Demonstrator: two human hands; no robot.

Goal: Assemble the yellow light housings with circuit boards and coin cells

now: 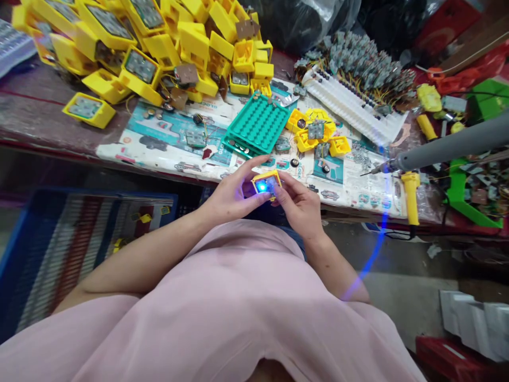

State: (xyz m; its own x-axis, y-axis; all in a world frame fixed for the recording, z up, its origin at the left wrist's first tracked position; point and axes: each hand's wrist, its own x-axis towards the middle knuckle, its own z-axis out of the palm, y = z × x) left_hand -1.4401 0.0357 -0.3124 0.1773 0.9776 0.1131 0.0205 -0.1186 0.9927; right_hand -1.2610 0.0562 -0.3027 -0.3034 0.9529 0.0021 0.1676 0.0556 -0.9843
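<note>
Between both hands, just off the table's front edge, is a small yellow plastic housing (273,175) with a grey circuit board inside and a bright blue light lit on it. My left hand (233,193) grips its left side, thumb along the lower edge and index finger stretched above. My right hand (299,206) closes on its right side, with the thumb on the board's face. The fingers behind the housing are partly hidden. Just beyond the hands lies a green tray (258,124) with rows of pockets. Small yellow housings and boards (316,130) lie right of it.
Yellow housings (159,50) are heaped at the back left. A white rack (350,106) stands beside piled circuit boards (361,58). An electric screwdriver (445,143) juts in from the right, near a yellow-handled tool (411,196). A blue crate (24,265) sits below left.
</note>
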